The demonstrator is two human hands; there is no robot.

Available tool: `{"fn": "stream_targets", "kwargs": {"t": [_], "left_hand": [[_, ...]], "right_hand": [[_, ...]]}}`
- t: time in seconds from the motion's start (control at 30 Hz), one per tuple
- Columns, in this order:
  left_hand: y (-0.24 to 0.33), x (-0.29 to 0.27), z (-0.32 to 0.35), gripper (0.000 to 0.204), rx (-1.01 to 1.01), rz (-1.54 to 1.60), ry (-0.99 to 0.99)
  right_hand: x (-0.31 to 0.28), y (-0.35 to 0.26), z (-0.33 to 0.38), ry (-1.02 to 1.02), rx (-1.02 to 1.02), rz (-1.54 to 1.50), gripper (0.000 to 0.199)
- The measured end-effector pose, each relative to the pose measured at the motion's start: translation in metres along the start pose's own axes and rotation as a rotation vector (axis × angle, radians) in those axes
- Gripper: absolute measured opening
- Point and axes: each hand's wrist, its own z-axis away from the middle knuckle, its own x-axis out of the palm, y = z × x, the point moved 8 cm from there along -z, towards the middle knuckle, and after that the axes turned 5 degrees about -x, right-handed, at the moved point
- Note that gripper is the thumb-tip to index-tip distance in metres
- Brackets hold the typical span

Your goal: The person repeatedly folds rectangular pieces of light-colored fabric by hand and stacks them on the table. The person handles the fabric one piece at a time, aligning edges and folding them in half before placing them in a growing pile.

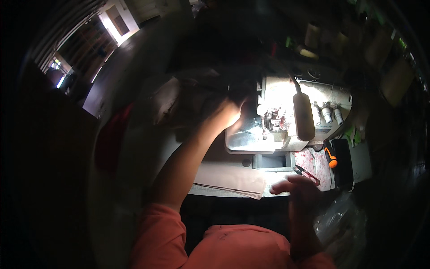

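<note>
A white overlock-type sewing machine (242, 139) stands brightly lit in front of me. My left hand (229, 113) reaches to its far left side, over dark cloth; its fingers fade into shadow and blur, so any hold is hidden. Close to the table's front edge hovers my right hand (299, 184), fingers loosely bent and apart, with nothing seen in them. Just beyond it lie thread snips (307, 175), on a pale cloth with red spots (313, 160). Flat pale pieces (228, 177), paper or fabric, lie stacked at the table's front, left of my right hand.
An elongated lamp head (304, 116) hangs before the machine. To the right lie a dark phone-like slab (342, 163) and an orange item (331, 159). A clear plastic bag (342, 219) hangs below the table edge. Thread cones (312, 35) stand at the dim back right.
</note>
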Motion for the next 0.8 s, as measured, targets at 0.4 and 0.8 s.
{"fn": "stream_targets", "kwargs": {"t": [0.4, 0.8], "left_hand": [[-0.009, -0.092, 0.083, 0.022, -0.415, 0.453, 0.271], [0.106, -0.024, 0.136, 0.008, -0.221, 0.367, 0.000]], "right_hand": [[0.036, -0.198, 0.033, -0.519, -0.605, -0.764, 0.045], [0.038, -0.192, 0.048, -0.446, -0.604, -0.635, 0.058]]}}
